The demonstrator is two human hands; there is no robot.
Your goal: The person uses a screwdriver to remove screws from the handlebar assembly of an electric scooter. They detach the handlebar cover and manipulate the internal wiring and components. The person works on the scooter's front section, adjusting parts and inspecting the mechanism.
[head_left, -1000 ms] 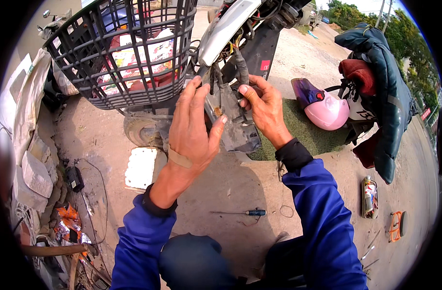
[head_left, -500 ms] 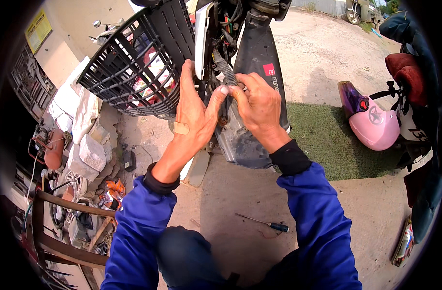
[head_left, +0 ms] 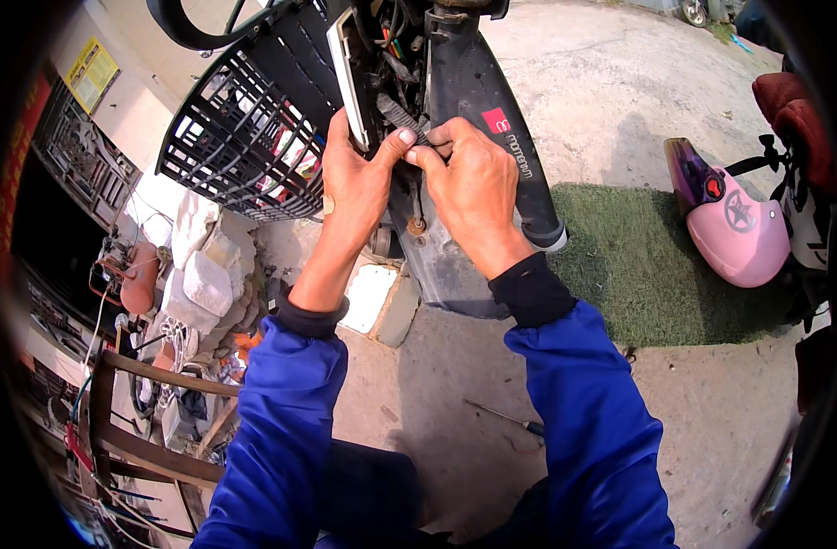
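The front of a motorbike with a black leg shield [head_left: 478, 87] stands ahead of me, its wiring [head_left: 395, 46] exposed beside a white trim panel [head_left: 346, 78]. A grey corrugated wire sleeve [head_left: 398, 113] slants down from that wiring. My right hand [head_left: 473, 174] pinches its lower end between thumb and curled fingers. My left hand [head_left: 356, 183] is at the panel's lower end, its thumb stretched across to touch the right thumb at the sleeve. The other left fingers stand apart from that thumb, partly hidden by the panel. A plaster is on the left hand's outer edge.
A black basket [head_left: 240, 137] with colourful contents is at the bike's left. Below lie a pale block [head_left: 382, 304] and a screwdriver [head_left: 505, 416], partly behind my right sleeve. A pink helmet [head_left: 743, 238] is right, by a green mat [head_left: 620, 265]. Rubble and a wooden frame [head_left: 162, 457] stand left.
The view has shifted and turned, so the bike's front appears further left and the mat and helmet further right. Both hands stay together at the sleeve; the left fingers look less extended.
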